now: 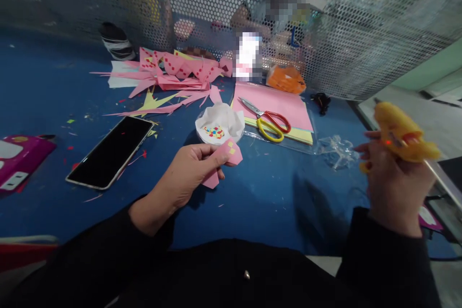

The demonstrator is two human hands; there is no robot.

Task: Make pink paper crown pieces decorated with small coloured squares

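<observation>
My left hand point(191, 168) pinches a folded pink paper piece point(234, 152) with small yellow squares on it, just in front of a white paper-lined bowl point(221, 118). Tiny coloured paper bits point(214, 132) lie in that bowl. At the right, my right hand point(393, 178) is closed on a yellow glue gun point(404, 132), raised above the table edge and slightly blurred. A small red light shows on the gun. Scissors point(265, 118) with one red and one yellow handle rest on a stack of pink and yellow paper point(288, 106).
A black phone point(111, 151) and a magenta pack point(23, 156) lie left on the blue table point(249, 202). Pink scraps point(176, 74) pile behind. An orange packet point(286, 79), a lit screen point(248, 55) and clear plastic point(336, 151) are near the mesh panel point(209, 0).
</observation>
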